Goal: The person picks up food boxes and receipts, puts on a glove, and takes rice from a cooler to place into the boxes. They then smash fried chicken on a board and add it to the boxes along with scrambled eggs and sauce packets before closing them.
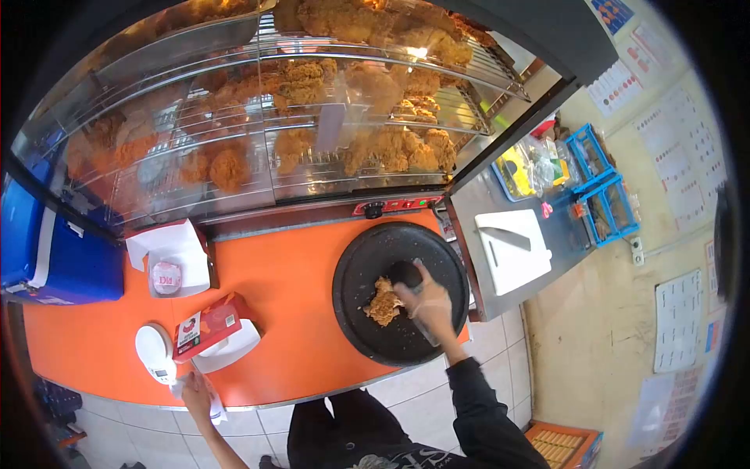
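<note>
A piece of fried chicken (383,303) lies on the round black stone plate (367,258). Over the plate, my right hand (430,306), in what looks like a clear glove, is closed around a dark round-headed pestle (405,273), right beside the chicken. My left hand (195,393) is at the counter's front edge, its fingers pressed around a whitish wrapper (212,402). Just beyond it are a white scale (156,350) and a red box (209,328) with an open white flap. Farther back, an open white box (176,258) holds a round wrapped packet marked RICE (166,277).
A glass display warmer (258,156) full of fried chicken spans the back of the orange counter (289,289). A blue cooler (70,250) stands at the left. On the right side table, a knife (504,237) lies on a white cutting board (519,270) near blue baskets (613,211).
</note>
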`<state>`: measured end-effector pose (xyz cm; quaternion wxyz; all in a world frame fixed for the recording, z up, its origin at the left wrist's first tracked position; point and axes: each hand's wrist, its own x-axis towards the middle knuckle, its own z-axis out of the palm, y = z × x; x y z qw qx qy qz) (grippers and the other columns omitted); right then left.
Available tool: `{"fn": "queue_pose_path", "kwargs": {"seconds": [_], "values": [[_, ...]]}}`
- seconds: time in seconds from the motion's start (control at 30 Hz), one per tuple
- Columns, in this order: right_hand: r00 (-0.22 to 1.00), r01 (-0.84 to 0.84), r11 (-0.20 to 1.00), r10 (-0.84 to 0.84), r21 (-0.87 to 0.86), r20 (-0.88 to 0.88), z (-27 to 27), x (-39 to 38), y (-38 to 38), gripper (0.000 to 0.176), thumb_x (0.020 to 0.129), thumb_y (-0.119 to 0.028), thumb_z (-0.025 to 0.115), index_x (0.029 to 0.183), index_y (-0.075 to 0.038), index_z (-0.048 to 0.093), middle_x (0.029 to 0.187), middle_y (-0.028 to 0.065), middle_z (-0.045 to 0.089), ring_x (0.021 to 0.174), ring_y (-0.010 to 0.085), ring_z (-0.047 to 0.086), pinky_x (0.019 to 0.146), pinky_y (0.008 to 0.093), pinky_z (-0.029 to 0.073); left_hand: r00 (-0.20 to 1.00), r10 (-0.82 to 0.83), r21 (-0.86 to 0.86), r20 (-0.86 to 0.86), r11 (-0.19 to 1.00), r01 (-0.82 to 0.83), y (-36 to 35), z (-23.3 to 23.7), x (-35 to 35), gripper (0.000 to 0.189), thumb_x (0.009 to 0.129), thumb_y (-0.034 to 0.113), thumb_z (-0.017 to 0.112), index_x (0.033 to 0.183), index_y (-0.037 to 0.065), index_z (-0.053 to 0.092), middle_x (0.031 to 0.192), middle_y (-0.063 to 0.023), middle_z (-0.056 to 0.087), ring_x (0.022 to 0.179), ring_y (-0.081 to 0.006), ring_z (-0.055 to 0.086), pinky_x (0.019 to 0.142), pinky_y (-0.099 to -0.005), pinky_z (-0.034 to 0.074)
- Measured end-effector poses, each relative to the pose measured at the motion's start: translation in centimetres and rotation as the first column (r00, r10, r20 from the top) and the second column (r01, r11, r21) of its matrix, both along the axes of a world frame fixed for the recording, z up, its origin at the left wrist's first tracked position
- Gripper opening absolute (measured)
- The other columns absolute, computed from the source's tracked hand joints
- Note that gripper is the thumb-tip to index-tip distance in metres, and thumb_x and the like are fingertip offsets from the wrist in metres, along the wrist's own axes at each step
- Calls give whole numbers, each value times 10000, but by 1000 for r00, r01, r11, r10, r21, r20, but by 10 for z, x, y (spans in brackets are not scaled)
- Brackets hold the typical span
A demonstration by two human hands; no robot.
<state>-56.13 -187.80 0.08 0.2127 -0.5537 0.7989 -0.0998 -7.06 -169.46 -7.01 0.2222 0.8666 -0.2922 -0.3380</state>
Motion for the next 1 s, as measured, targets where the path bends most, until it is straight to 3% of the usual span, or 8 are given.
{"fn": "queue_pose_path", "kwargs": {"seconds": [0.07, 0.3, 0.37, 0.5, 0.57, 0.7, 0.9, 1.0], "values": [[776, 44, 991, -114, 126, 620, -5, -32, -24, 811, 749, -527, 691, 1367, -82, 411, 756, 145, 669, 681, 181, 659, 532, 296, 486, 998, -47, -43, 36, 998, 48, 22, -52, 23, 413, 915, 251, 533, 1155, -84, 559, 910, -235, 650, 812, -341, 637, 718, -394, 482], [978, -165, 980, 148, -113, -146, -22, -10, -20, 749, 760, -514, 663, 1359, -127, 433, 1035, 232, 641, 782, 326, 670, 717, 412, 525, 983, -50, -249, 176, 964, 93, -4, -40, -7, 277, 853, 127, 527, 1069, -28, 606, 741, -187, 644, 643, -293, 643, 586, -412, 472], [880, -52, 985, -35, 168, 474, 25, -23, -49, 740, 768, -474, 675, 1361, -107, 428, 1018, 243, 636, 735, 234, 668, 576, 299, 522, 989, -32, -215, 141, 975, 62, -4, -30, -14, 261, 834, 126, 548, 1033, -29, 613, 733, -195, 644, 658, -308, 644, 595, -424, 471], [988, 133, 969, -113, -208, 107, 79, 47, 19, 669, 747, -414, 693, 1324, -155, 477, 840, 166, 673, 824, 325, 669, 697, 409, 508, 936, -163, -161, 313, 962, 221, -4, -58, -11, 202, 767, 100, 592, 917, -30, 628, 710, -201, 639, 669, -323, 644, 604, -427, 477], [996, 2, 1000, -1, 7, -90, 41, 62, 44, 650, 746, -436, 687, 1300, -151, 499, 907, 185, 675, 879, 359, 651, 761, 426, 504, 972, -66, -231, 226, 966, 119, -6, -64, -31, 180, 727, 96, 604, 861, -21, 632, 718, -196, 644, 663, -324, 642, 605, -420, 480], [947, 1, 990, -45, 138, 319, 34, 26, 14, 697, 746, -460, 684, 1348, -206, 442, 1052, 194, 650, 935, 384, 631, 843, 426, 484, 985, -78, -323, 155, 938, 125, 1, -48, -71, 187, 725, 100, 598, 859, -27, 628, 726, -201, 647, 661, -327, 641, 606, -414, 478], [989, -24, 970, 58, 243, -134, 39, 70, 50, 699, 756, -450, 672, 1356, -203, 409, 981, 193, 665, 925, 377, 638, 820, 445, 497, 982, -189, -267, 23, 945, 188, -1, -27, -132, 156, 744, 96, 586, 838, -28, 603, 728, -222, 626, 685, -377, 626, 604, -439, 464], [973, -110, 983, 76, 145, 220, 38, 33, 31, 677, 760, -429, 681, 1344, -192, 433, 941, 201, 665, 896, 360, 648, 801, 425, 504, 968, -244, -343, 54, 906, 248, -13, -16, -160, 146, 763, 96, 580, 846, -23, 601, 727, -227, 614, 698, -399, 614, 611, -449, 461]]}}
